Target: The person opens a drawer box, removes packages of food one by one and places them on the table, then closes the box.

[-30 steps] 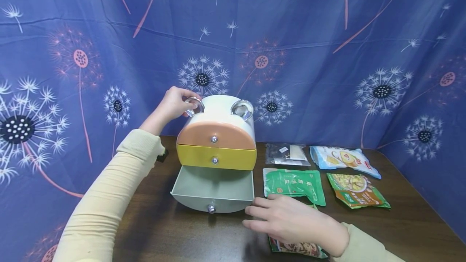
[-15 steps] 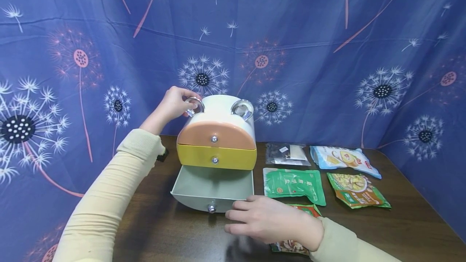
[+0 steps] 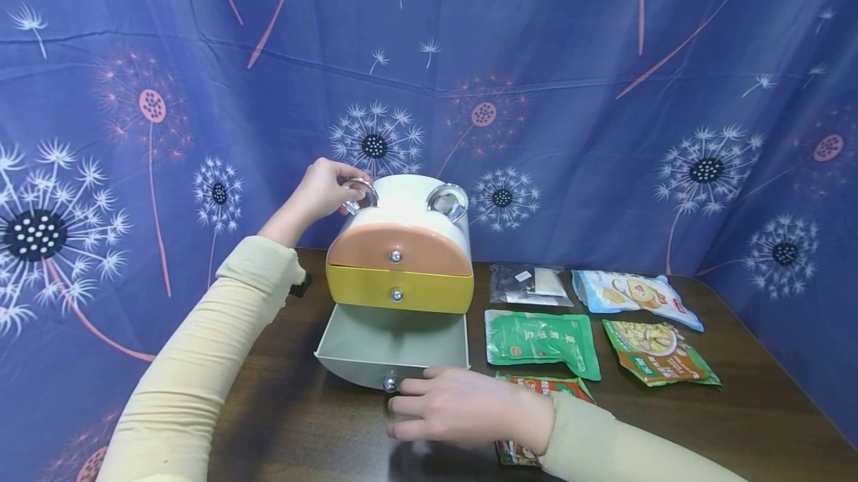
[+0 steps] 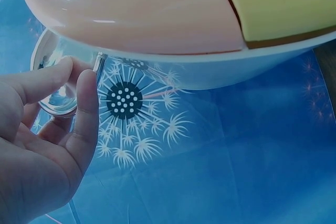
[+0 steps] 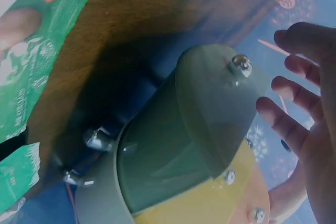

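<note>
A small drawer cabinet point(image 3: 407, 203) with a white rounded body stands on the table. My left hand point(image 3: 322, 190) grips the silver ring-shaped ear point(image 4: 51, 98) on its top left, thumb and fingers around the rim. Its peach top drawer point(image 3: 375, 245) and yellow middle drawer point(image 3: 362, 288) are closed. The grey-green bottom drawer point(image 3: 362, 374) is pulled out, with nothing visible inside. My right hand point(image 3: 462, 406) hovers in front of that drawer, by its round silver knob point(image 5: 241, 66). In the right wrist view its fingers are loosely bent and apart from the knob.
Right of the cabinet lie a clear packet point(image 3: 529, 286), a green pouch point(image 3: 541, 340), a light-blue bag point(image 3: 637, 297) and a green-orange food packet point(image 3: 660, 352). A red-green packet point(image 3: 559, 387) lies partly under my right forearm. A patterned blue cloth point(image 3: 570, 132) hangs behind.
My right hand has moved left across the table, from beside the bottom drawer's right corner to near its knob. My left hand stays on the ear.
</note>
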Demonstrator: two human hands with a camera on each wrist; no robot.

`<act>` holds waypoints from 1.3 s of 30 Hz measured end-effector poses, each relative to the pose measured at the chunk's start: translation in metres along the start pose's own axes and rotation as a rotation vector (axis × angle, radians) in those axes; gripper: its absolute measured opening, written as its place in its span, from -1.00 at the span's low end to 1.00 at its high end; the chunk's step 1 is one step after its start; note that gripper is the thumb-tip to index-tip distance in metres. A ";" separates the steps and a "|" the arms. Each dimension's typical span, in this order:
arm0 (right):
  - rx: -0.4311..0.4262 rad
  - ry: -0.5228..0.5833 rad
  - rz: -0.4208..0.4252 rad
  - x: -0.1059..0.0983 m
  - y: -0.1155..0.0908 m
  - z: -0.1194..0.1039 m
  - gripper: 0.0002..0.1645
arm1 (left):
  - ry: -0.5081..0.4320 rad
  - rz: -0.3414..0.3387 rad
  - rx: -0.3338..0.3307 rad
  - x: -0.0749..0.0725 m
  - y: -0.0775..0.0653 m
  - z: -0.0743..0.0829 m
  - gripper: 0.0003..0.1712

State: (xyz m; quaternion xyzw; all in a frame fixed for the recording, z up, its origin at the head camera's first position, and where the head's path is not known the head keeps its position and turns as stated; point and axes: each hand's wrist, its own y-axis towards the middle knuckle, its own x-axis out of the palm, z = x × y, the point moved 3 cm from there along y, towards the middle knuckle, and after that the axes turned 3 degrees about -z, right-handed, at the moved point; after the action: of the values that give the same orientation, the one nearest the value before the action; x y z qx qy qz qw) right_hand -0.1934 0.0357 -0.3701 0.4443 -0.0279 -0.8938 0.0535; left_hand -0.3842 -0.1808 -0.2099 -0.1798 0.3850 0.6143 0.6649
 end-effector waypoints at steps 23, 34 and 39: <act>0.124 -0.146 -0.016 0.026 0.025 0.001 -0.91 | 0.007 0.008 0.017 0.000 -0.001 0.001 -0.74; 0.138 -0.237 -0.006 0.035 0.032 -0.002 -0.86 | 0.006 0.006 0.006 0.001 0.000 0.001 -0.73; 0.149 -0.262 -0.027 0.037 0.034 -0.004 -0.86 | 0.006 0.008 0.007 0.000 -0.001 0.001 -0.73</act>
State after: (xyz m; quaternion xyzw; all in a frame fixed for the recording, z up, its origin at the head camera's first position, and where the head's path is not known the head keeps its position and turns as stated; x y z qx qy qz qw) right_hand -0.2096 -0.0027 -0.3984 0.3269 -0.0951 -0.9402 0.0041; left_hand -0.3832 -0.1804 -0.2096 -0.1779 0.3897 0.6151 0.6619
